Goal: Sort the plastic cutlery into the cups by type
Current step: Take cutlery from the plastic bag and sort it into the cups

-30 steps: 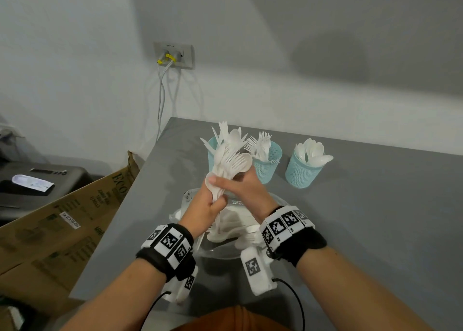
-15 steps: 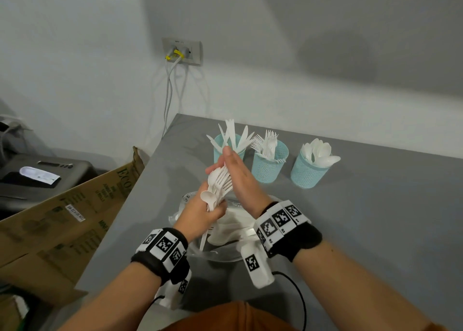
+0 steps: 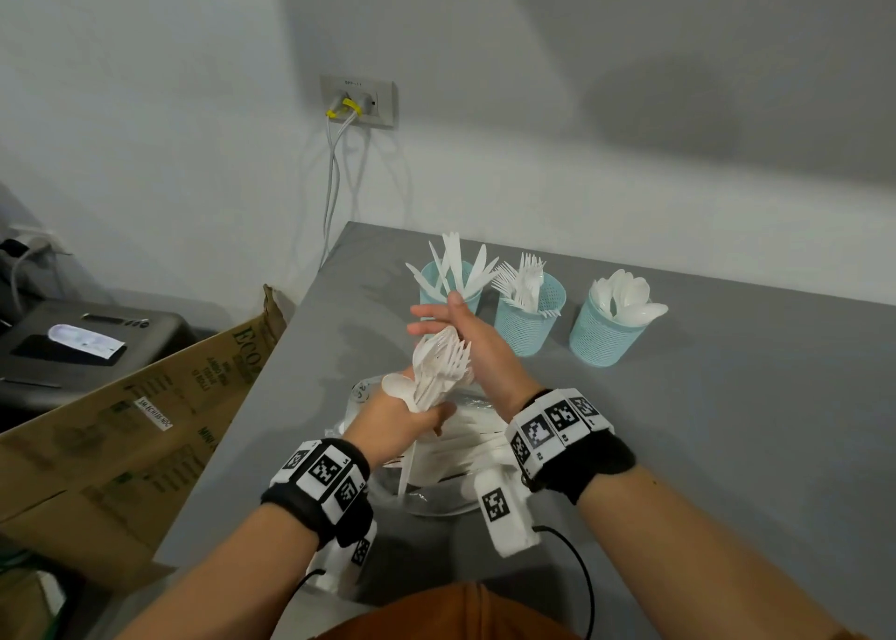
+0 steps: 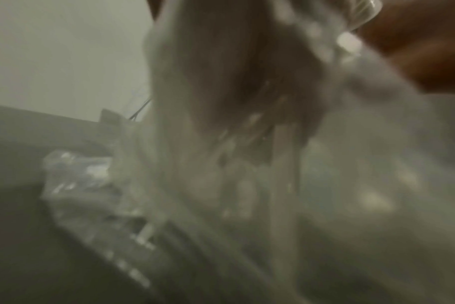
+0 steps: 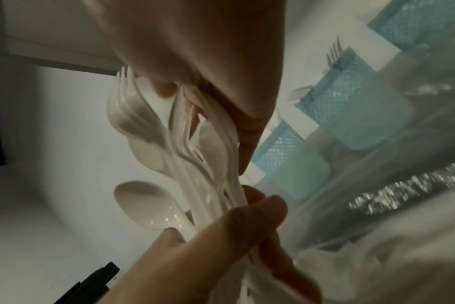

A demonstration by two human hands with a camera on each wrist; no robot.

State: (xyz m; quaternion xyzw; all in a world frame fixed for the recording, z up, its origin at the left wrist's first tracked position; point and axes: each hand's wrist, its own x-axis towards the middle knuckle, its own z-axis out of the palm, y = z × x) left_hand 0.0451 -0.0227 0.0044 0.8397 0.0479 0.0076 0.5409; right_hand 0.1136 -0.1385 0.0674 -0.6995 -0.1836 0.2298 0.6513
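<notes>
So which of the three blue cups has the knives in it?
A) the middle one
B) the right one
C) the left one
C: the left cup has flat knife blades sticking up, while the middle cup shows fork tines and the right cup shows spoon bowls.

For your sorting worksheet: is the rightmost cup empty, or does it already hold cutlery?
It already holds cutlery. The rightmost cup stands upright with several white spoons rising above its rim; how deep they reach is hidden.
</notes>
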